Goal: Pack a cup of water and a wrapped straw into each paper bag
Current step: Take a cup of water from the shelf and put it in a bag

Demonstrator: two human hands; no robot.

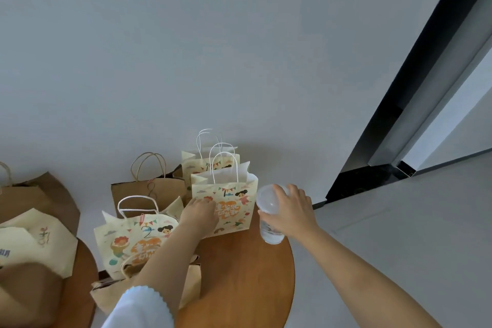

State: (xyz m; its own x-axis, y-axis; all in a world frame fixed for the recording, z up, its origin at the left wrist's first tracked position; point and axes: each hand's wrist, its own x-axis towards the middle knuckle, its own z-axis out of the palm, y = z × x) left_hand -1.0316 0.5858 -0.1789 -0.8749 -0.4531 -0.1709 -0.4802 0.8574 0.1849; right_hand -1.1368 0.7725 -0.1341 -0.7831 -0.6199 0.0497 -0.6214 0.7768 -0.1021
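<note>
The right hand (288, 212) gripped the lidded cup of water (269, 214) at the printed paper bag's (226, 205) three o'clock; the left hand (199, 212) lay flat against its front.

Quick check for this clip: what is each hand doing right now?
Left hand: open, fingers resting on the front of the printed paper bag.
Right hand: grips the lidded cup of water.
</note>
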